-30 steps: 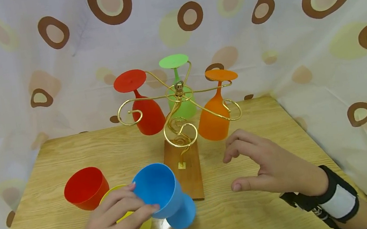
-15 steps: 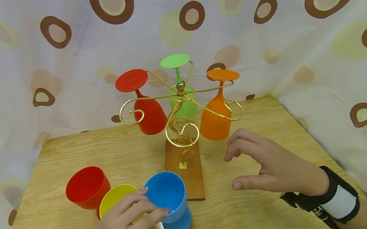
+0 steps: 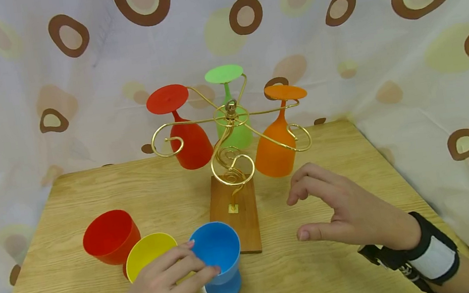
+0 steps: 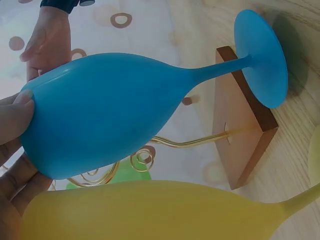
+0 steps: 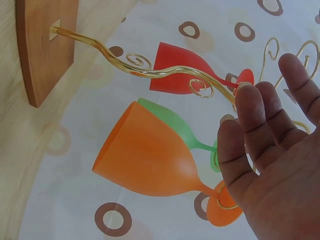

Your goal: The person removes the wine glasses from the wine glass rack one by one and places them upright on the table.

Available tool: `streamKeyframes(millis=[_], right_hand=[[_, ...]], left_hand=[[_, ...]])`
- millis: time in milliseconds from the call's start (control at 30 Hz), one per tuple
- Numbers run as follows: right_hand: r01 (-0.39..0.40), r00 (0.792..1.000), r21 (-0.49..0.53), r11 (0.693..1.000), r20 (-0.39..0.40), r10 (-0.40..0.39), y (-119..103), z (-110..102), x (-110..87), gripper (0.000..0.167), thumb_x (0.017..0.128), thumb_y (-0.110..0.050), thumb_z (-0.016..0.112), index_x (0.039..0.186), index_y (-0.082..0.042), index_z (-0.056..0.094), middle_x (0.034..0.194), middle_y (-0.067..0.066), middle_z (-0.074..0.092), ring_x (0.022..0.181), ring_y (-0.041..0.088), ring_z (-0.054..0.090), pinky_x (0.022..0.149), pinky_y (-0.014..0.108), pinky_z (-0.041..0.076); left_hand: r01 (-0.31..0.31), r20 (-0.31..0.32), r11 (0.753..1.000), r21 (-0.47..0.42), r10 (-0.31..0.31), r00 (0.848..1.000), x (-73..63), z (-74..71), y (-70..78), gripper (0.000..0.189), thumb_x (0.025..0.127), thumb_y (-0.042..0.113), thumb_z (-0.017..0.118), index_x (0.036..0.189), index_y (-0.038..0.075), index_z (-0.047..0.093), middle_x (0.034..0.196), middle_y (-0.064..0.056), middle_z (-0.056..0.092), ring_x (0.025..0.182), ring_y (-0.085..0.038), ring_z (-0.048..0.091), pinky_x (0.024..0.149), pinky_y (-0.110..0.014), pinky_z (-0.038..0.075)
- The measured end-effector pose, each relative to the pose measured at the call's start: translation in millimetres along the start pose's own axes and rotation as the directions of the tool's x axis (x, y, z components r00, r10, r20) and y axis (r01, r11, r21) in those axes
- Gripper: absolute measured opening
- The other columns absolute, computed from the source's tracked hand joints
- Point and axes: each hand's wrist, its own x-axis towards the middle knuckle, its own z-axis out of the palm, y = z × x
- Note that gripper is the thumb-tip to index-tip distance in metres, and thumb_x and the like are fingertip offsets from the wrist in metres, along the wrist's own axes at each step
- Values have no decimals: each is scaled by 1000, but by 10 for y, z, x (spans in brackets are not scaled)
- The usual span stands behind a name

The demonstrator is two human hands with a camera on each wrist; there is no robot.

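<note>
Left of the left hand's (image 3: 156,282) fingers stands the red cup (image 3: 111,237), with the yellow cup (image 3: 148,253) closer, partly hidden. Those fingers, part-closed, grip the rim of the blue cup (image 3: 221,243), upright on their right. Beyond, the rack (image 3: 246,215) holds inverted cups, the orange cup (image 3: 273,153) nearest the right hand's (image 3: 346,206) fingers, loosely bent, thumb apart, holding nothing.

A black strap (image 3: 421,229) with a white patch (image 3: 434,260) rings the right wrist (image 3: 401,231).
</note>
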Motion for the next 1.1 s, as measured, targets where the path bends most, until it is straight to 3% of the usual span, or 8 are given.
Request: streamKeyframes(millis=[200, 300, 600, 800, 1100], right_hand=[[9, 1000, 5, 1000, -1, -9, 9, 8, -2, 37, 87, -43, 76, 112, -20, 61, 110, -8, 54, 97, 7, 55, 87, 17, 45], [7, 1000, 6, 1000, 0, -7, 8, 8, -10, 37, 87, -43, 76, 113, -20, 61, 110, -8, 54, 97, 5, 54, 86, 17, 45], [-13, 1000, 12, 1000, 8, 13, -4, 12, -34, 37, 84, -37, 80, 112, -22, 60, 111, -9, 53, 99, 7, 54, 88, 17, 45], [-19, 1000, 9, 1000, 10, 19, 1, 14, -47, 37, 83, -34, 82, 111, -23, 60, 111, -10, 52, 100, 6, 53, 89, 17, 45], [-3, 1000, -5, 1000, -8, 3, 15, -23, -27, 37, 84, -37, 81, 110, -21, 60, 111, -8, 53, 99, 6, 53, 88, 17, 44]], left_hand=[[26, 49, 999, -19, -25, 998, -47, 21, 3, 39, 109, 33, 37, 115, 20, 73, 102, 8, 70, 100, -10, 64, 94, -38, 56], [19, 95, 1000, -5, -18, 995, -63, 24, 0, 29, 106, 31, 47, 115, 21, 73, 103, 8, 70, 101, -10, 63, 96, -39, 55], [-97, 91, 993, 62, 91, 992, -59, 64, -14, 27, 107, 26, 47, 113, 17, 72, 100, 6, 69, 97, -11, 62, 95, -38, 56], [-95, 151, 995, 39, 88, 985, -47, 42, -1, 24, 100, 31, 61, 119, 18, 69, 104, 7, 68, 99, -9, 62, 95, -38, 56], [-74, 196, 996, 52, 63, 979, -17, 33, 14, 23, 98, 28, 65, 118, 19, 69, 103, 7, 69, 99, -9, 62, 95, -38, 56]])
